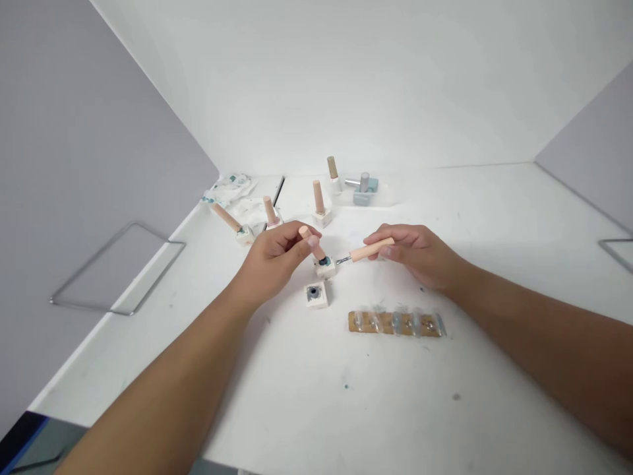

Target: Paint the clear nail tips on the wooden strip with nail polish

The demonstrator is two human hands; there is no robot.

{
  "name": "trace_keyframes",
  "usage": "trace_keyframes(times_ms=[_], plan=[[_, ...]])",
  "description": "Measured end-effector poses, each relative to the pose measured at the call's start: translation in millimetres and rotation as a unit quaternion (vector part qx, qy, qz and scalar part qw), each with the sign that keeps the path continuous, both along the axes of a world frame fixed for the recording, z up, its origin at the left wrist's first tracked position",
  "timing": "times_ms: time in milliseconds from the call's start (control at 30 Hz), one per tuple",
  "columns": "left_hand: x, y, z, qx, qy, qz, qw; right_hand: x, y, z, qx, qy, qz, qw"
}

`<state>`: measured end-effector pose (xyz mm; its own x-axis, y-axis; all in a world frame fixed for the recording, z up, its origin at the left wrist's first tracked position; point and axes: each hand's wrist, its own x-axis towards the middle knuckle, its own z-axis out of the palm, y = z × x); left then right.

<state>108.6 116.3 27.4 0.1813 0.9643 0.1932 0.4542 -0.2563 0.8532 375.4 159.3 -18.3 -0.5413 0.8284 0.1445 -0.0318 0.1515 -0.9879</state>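
Observation:
My left hand point(284, 254) pinches the peach cap point(306, 235) of a white, square nail polish bottle point(325, 267), its neck smeared dark blue. The cap tilts to the left over the bottle mouth; whether it is still screwed on I cannot tell. In my right hand point(413, 251) is a nail polish brush point(368, 251) with a peach handle, its dark wet tip pointing left beside that bottle. An uncapped nail polish bottle point(316, 295) with grey-blue around its mouth stands just in front. Nearer me lies a wooden strip point(383, 323) carrying several clear false nails, some tinted grey-blue.
Capped polish bottles stand behind my hands, among them one upright bottle point(321, 214) and one with a tilted cap point(243, 234). A clear tray point(388, 198) holds more bottles at the back. Stained tissues point(230, 190) lie back left. A wire handle point(119, 310) juts out at left.

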Motion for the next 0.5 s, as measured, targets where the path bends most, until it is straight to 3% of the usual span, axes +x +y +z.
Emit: trace_keyframes(times_ms=[200,333,500], plan=[[-5,-1,-1.2,-0.003,-0.036,-0.001,0.999,-13,17,-3.8,-0.008,0.046,-0.016,0.999],[-8,-3,-3.2,0.002,-0.042,0.024,0.999,-24,26,-3.6,0.010,0.057,0.012,0.998],[-8,-5,-3.6,-0.008,-0.041,0.035,0.999,-23,20,0.0,0.082,0.034,0.059,0.994]])
